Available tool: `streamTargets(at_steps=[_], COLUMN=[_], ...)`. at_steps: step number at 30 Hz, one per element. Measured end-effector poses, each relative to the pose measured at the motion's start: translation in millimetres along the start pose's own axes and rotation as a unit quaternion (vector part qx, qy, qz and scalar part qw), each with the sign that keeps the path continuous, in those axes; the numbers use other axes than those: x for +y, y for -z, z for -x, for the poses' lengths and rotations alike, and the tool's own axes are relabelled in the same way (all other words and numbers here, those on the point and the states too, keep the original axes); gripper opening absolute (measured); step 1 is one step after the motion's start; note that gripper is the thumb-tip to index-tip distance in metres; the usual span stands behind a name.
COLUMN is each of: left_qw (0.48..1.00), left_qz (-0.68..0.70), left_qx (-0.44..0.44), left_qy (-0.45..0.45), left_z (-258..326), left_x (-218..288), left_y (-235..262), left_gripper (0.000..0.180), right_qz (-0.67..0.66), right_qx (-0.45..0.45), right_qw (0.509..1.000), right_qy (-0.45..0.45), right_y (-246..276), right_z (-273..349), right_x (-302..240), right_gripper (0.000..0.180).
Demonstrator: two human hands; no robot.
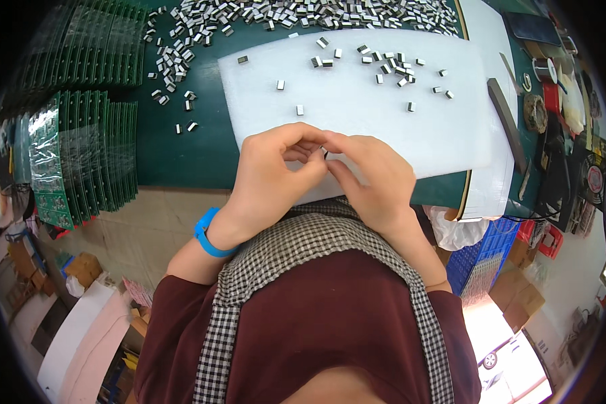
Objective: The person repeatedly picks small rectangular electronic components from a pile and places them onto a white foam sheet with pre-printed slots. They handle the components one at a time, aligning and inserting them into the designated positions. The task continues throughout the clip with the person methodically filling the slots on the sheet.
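My left hand (271, 176), with a blue band on its wrist, and my right hand (378, 176) meet fingertip to fingertip over the near edge of a white foam sheet (357, 87). Pinched between them is a small black-and-white block-shaped electronic part (324, 152), mostly covered by the fingers. Both hands are closed on it. Just beyond the hands lie a loose block (299, 110) and another block (280, 85). A looser group of blocks (396, 67) sits farther right on the foam.
A large heap of similar blocks (310, 13) covers the far side of the green table (182, 158). Rows of upright green circuit boards (87, 155) stand at the left. To the right are a dark bar (507, 124), a wire spool (544, 70) and a tape roll (535, 112).
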State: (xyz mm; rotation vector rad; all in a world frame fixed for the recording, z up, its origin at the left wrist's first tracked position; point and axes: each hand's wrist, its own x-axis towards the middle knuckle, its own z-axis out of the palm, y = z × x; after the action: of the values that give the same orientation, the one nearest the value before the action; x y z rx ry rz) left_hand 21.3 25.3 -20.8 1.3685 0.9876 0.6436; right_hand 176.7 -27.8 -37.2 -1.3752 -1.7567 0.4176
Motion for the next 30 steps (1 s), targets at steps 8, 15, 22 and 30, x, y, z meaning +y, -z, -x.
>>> streamTargets(at_steps=[8, 15, 22, 30], left_qw=[0.849, 0.816, 0.927, 0.993], left_qz=[-0.401, -0.518, -0.342, -0.079], left_qx=[0.239, 0.111, 0.085, 0.071], left_qy=[-0.247, -0.229, -0.129, -0.06], left_z=[-42, -72, -81, -73], left_x=[-11, -22, -23, -15], left_y=[69, 76, 96, 94], left_gripper=[0.023, 0.018, 0.015, 0.021], right_qz=[-0.272, -0.284, -0.278, -0.269], right_qx=[0.037, 0.061, 0.05, 0.06], right_qw=[0.917, 0.912, 0.915, 0.925], right_qy=[-0.291, -0.291, -0.288, -0.262], right_y=[5, 0, -1, 2], right_z=[0, 5, 3, 3], right_x=[16, 20, 19, 20], right_gripper=[0.03, 0.032, 0.037, 0.043])
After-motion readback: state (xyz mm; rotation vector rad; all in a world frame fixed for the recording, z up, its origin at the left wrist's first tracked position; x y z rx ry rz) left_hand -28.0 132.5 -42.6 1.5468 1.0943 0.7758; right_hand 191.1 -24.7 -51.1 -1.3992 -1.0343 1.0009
